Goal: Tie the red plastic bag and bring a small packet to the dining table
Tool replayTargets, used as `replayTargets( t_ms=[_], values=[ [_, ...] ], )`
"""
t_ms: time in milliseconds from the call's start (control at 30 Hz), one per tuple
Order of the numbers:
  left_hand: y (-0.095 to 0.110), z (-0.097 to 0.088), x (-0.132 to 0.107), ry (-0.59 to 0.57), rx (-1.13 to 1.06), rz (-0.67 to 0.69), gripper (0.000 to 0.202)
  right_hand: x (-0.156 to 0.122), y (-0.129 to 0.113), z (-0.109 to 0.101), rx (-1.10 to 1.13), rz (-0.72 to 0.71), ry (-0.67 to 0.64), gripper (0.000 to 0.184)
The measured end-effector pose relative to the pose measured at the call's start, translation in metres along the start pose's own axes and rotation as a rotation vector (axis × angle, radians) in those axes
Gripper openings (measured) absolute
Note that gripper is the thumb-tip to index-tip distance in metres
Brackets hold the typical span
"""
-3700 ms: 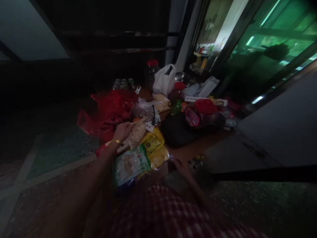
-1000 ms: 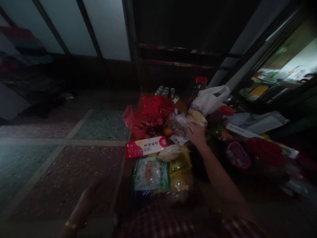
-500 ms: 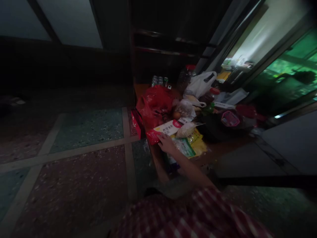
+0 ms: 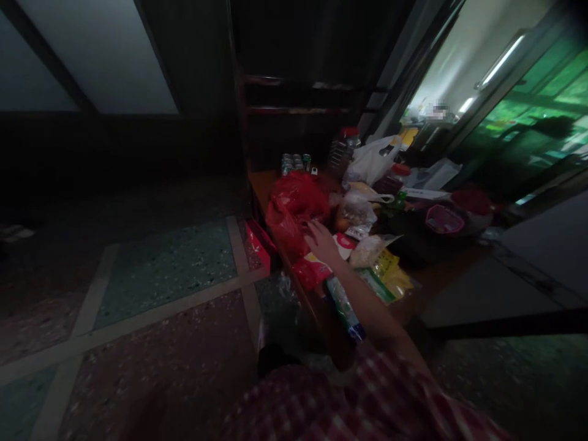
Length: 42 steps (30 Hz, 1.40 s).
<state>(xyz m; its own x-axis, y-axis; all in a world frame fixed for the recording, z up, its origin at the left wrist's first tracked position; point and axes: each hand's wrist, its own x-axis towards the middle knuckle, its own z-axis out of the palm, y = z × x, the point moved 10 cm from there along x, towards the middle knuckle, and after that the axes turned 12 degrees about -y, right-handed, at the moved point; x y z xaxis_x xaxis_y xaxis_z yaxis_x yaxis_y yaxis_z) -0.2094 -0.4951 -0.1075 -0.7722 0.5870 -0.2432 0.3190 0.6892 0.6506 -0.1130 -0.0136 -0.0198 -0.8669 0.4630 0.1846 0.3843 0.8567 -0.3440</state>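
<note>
My right hand (image 4: 321, 242) reaches over a low wooden table (image 4: 264, 184) crowded with groceries. Its fingers are stretched out and rest at the lower edge of a red plastic bag (image 4: 294, 205), just above a red-and-white packet (image 4: 315, 268). Nothing is held in it. To the right of the hand lie a clear bag of pale grains (image 4: 370, 248) and yellow packets (image 4: 390, 275). A green-and-white packet (image 4: 344, 306) lies beside my forearm. My left hand is out of view.
At the back of the table stand small cans (image 4: 294, 162), a red-lidded jar (image 4: 342, 147) and a white plastic bag (image 4: 372, 160). A dark red-lidded jar with a pink label (image 4: 443, 217) lies at the right. A red box (image 4: 260, 245) sits on the tiled floor.
My right hand has moved from the red-and-white packet's near edge up to the red plastic bag. My view has swung a little. Earlier, my left hand with its bracelet left the view.
</note>
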Motion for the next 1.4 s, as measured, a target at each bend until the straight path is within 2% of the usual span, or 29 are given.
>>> replayTargets(
  t_ms=[33, 100, 167, 200, 267, 333, 400, 467, 533, 567, 633, 733, 800, 833, 967, 1133, 1233, 1400],
  values=[
    [0.002, -0.004, 0.017, -0.002, 0.000, 0.029, 0.047, 0.017, 0.004, -0.006, 0.002, 0.021, 0.045, 0.051],
    [0.013, -0.005, 0.064, -0.048, -0.002, 0.091, 0.044, 0.049, 0.027, -0.024, 0.014, 0.162, 0.175, 0.057],
    [0.035, -0.001, 0.119, -0.114, 0.004, 0.148, 0.044, 0.077, 0.057, -0.042, 0.077, 0.316, 0.309, 0.069],
    [0.050, 0.004, 0.148, -0.161, -0.001, 0.174, 0.046, 0.091, 0.070, -0.048, 0.140, 0.350, 0.348, 0.072],
    [0.088, 0.018, 0.201, -0.278, -0.038, 0.221, 0.055, 0.122, 0.086, -0.053, 0.331, 0.307, 0.339, 0.066],
    [0.136, 0.038, 0.249, -0.411, -0.126, 0.287, 0.065, 0.148, 0.092, -0.052, 0.538, 0.224, 0.255, 0.047],
    [0.188, 0.053, 0.289, -0.453, -0.225, 0.376, 0.074, 0.159, 0.094, -0.057, 0.664, 0.199, 0.221, 0.030],
    [0.235, 0.065, 0.317, -0.453, -0.317, 0.469, 0.078, 0.154, 0.093, -0.070, 0.692, 0.228, 0.271, 0.023],
    [0.277, 0.081, 0.324, -0.487, -0.303, 0.599, 0.065, 0.141, 0.090, -0.086, 0.690, 0.262, 0.335, 0.019],
    [0.296, 0.091, 0.316, -0.548, -0.259, 0.691, 0.050, 0.133, 0.087, -0.092, 0.695, 0.274, 0.346, 0.019],
    [0.325, 0.109, 0.281, -0.733, -0.123, 0.913, 0.026, 0.119, 0.085, -0.101, 0.716, 0.298, 0.349, 0.020],
    [0.340, 0.118, 0.220, -0.992, 0.057, 1.222, 0.024, 0.094, 0.093, -0.118, 0.718, 0.351, 0.426, 0.023],
    [0.341, 0.110, 0.204, -1.084, 0.093, 1.326, 0.022, 0.077, 0.101, -0.130, 0.694, 0.405, 0.530, 0.025],
    [0.341, 0.106, 0.205, -1.114, 0.093, 1.340, 0.021, 0.069, 0.105, -0.134, 0.684, 0.435, 0.572, 0.025],
    [0.342, 0.089, 0.247, -1.130, 0.065, 1.262, 0.012, 0.055, 0.099, -0.129, 0.685, 0.530, 0.631, 0.026],
    [0.353, 0.066, 0.304, -1.159, -0.054, 1.180, 0.016, 0.056, 0.069, -0.099, 0.760, 0.618, 0.667, 0.025],
    [0.380, 0.054, 0.343, -1.133, -0.252, 1.134, 0.017, 0.049, 0.053, -0.087, 0.771, 0.691, 0.695, 0.026],
    [0.433, 0.046, 0.409, -0.927, -0.435, 1.031, 0.003, 0.025, 0.040, -0.082, 0.740, 0.830, 0.754, 0.025]
  ],
)
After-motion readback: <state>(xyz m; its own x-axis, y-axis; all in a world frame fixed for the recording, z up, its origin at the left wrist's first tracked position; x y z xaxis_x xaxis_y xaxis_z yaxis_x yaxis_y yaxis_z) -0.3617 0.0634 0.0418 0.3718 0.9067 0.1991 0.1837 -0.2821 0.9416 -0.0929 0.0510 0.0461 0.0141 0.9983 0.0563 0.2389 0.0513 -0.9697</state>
